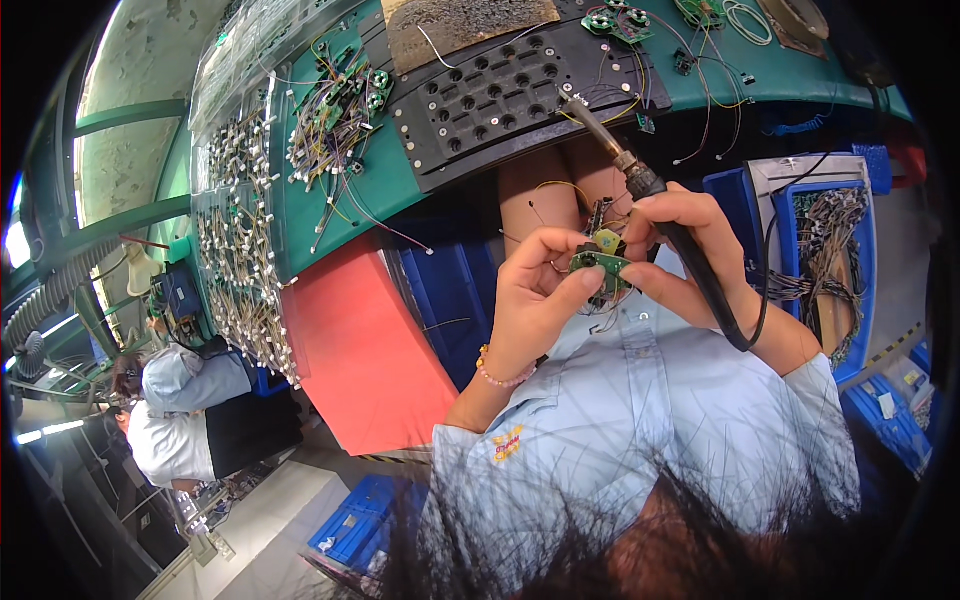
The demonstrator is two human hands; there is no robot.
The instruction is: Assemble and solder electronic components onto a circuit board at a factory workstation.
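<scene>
In front of my shirt, my left hand pinches a small green circuit board with thin wires on it. My right hand has a soldering iron tucked in it, the black handle lying across the palm. Its metal barrel points up and away toward the black fixture, clear of the board. The right thumb and fingertips also touch the board's right side. Part of the board is hidden behind my fingers.
A green bench carries bundled boards with wires and clear trays of wired parts. A red panel stands left, a blue bin of cables right. The iron's cord hangs by my right arm. People sit farther left.
</scene>
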